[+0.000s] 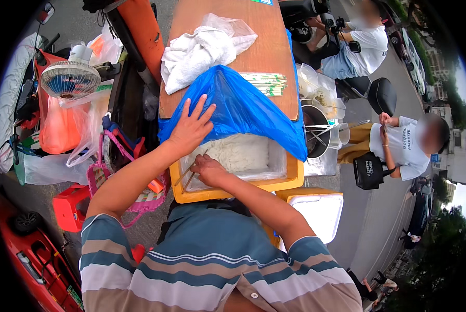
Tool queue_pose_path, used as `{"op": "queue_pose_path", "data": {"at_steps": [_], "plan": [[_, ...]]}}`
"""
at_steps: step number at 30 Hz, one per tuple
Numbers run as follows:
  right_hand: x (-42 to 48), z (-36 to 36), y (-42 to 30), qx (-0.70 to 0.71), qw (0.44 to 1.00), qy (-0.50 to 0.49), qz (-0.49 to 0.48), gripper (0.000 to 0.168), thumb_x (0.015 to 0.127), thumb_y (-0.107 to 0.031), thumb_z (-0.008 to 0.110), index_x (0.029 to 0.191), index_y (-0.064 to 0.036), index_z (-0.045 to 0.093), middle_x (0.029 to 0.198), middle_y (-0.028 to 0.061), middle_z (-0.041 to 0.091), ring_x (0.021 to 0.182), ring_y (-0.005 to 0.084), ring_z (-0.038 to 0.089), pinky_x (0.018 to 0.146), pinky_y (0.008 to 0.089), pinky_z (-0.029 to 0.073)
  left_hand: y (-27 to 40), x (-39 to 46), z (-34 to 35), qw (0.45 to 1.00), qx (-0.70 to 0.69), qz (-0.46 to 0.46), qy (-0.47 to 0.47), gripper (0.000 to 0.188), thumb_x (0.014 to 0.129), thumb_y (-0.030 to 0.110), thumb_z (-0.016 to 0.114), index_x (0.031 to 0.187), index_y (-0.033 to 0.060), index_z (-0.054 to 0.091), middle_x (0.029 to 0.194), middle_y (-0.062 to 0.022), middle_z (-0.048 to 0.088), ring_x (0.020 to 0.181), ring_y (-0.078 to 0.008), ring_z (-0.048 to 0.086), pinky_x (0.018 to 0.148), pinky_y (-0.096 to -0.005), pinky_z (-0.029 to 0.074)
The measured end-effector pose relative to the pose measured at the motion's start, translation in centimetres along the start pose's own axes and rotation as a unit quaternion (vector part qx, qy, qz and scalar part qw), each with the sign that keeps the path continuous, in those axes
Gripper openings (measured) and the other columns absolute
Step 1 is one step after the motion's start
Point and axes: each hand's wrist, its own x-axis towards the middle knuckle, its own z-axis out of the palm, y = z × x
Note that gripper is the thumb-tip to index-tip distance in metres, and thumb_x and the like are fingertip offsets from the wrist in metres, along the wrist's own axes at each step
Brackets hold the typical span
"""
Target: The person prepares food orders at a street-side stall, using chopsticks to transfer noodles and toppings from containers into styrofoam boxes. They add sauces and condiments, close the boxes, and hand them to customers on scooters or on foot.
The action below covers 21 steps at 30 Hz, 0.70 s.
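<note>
My right hand [209,171] grips a pair of chopsticks [183,176] at the left side of a yellow crate [237,190]. Clear plastic sheeting [278,156] lines the crate. Inside lies a pale white mass of food [240,152], perhaps noodles or rice; its exact kind is hard to tell. A blue plastic bag [233,105] covers the far part of the crate and the edge of the wooden board behind it. With its fingers spread, my left hand [193,125] rests on the left part of this bag.
The wooden board [264,46] carries a white towel [202,52] and paper-wrapped chopsticks [266,83]. On the right stand a metal pot [315,132] and plastic tubs [322,101]. Leftward are a fan [71,80] and a red stool [71,208]. Two people stand or sit at right.
</note>
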Motion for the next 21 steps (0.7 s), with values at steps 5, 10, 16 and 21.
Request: {"op": "queue_pose_path", "data": {"at_steps": [5, 10, 16, 21], "plan": [[1.7, 2.9, -0.2, -0.102, 0.995, 0.001, 0.006, 0.025, 0.08, -0.012, 0.071, 0.106, -0.009, 0.07, 0.108, 0.0142, 0.061, 0.107, 0.035, 0.06, 0.09, 0.0431, 0.055, -6.1, 1.0, 0.5, 0.974, -0.216, -0.013, 0.06, 0.009, 0.082, 0.014, 0.074, 0.087, 0.0075, 0.069, 0.123, -0.0077, 0.066, 0.131, -0.0317, 0.053, 0.111, -0.0503, 0.04], [3.3, 2.1, -1.5, -0.112, 0.991, 0.059, 0.042, 0.026, 0.083, -0.015, 0.07, 0.108, -0.01, 0.065, 0.106, 0.0113, 0.06, 0.106, 0.0319, 0.06, 0.085, 0.0409, 0.056, -12.2, 2.2, -0.9, 0.959, -0.253, -0.084, 0.096, 0.013, 0.08, 0.009, 0.076, 0.09, 0.0043, 0.069, 0.114, -0.0063, 0.068, 0.116, -0.0296, 0.06, 0.097, -0.0454, 0.048], [3.3, 1.0, -1.0, -0.118, 0.991, 0.067, -0.006, 0.021, 0.082, -0.014, 0.07, 0.101, -0.009, 0.064, 0.103, 0.0107, 0.06, 0.102, 0.0316, 0.06, 0.085, 0.0395, 0.056, -11.3, 2.9, -0.6, 0.939, -0.303, -0.133, 0.092, 0.022, 0.08, 0.007, 0.075, 0.1, 0.0025, 0.069, 0.108, -0.0086, 0.069, 0.112, -0.0322, 0.062, 0.096, -0.0444, 0.049], [1.6, -1.3, -1.8, -0.083, 0.993, 0.083, 0.005, 0.015, 0.081, -0.006, 0.07, 0.093, -0.007, 0.062, 0.096, 0.0118, 0.059, 0.098, 0.0338, 0.06, 0.082, 0.0426, 0.054, -10.7, 1.2, -0.9, 0.928, -0.33, -0.155, 0.078, 0.032, 0.08, 0.01, 0.076, 0.111, 0.0031, 0.068, 0.12, -0.0124, 0.065, 0.118, -0.0347, 0.06, 0.102, -0.0439, 0.048]]}}
